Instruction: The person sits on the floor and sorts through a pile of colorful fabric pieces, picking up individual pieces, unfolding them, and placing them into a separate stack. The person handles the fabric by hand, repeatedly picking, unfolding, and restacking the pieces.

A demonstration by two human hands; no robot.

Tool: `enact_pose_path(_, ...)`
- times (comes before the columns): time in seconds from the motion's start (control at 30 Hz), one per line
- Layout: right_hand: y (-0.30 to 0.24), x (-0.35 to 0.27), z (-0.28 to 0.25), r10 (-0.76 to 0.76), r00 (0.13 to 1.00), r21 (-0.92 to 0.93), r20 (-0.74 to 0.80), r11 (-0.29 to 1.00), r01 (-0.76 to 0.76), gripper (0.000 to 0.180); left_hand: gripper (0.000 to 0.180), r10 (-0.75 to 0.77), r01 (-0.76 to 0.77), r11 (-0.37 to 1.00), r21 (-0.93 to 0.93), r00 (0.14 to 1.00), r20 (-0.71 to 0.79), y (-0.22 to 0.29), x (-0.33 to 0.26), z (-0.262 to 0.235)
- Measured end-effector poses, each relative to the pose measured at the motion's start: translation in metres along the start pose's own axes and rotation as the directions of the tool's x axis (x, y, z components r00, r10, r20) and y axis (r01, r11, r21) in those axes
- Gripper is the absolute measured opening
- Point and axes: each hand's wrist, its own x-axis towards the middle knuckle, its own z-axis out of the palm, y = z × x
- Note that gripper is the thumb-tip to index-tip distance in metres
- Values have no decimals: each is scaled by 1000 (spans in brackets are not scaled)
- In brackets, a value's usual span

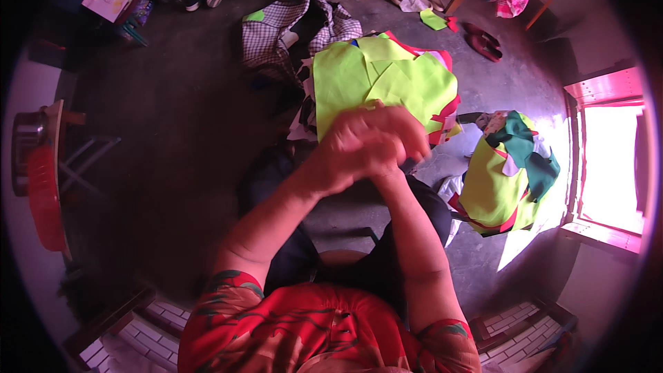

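Observation:
My left hand (345,146) and my right hand (397,144) are pressed together above my lap, one overlapping the other. Motion smears their fingers, so whether anything lies between them cannot be made out. Just beyond and partly behind them is a heap of cloth pieces, with large yellow-green pieces (383,72) on top. Red fabric (447,112) and other coloured edges stick out along its right side. What supports the heap is hidden.
To the right sits another cloth pile (492,190) with dark green fabric (528,148) on it, near a bright window (611,166). A checked bag or cloth (269,38) lies beyond on the floor. Dark red shoes (482,43) and green scraps (433,19) lie farther off.

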Motion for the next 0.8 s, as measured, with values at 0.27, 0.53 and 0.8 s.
enact_pose_path(0.27,-17,17,-25,93,948,30,304,994,-107,55,50,456,-216,742,-635,857,242,31,14,91)
enact_pose_path(0.53,-12,18,-25,111,936,25,335,992,-127,52,38,435,-290,519,-804,899,-44,17,2,108)
enact_pose_path(0.8,-15,21,-25,105,931,48,350,990,-129,54,32,442,-97,657,-748,853,277,24,11,74)
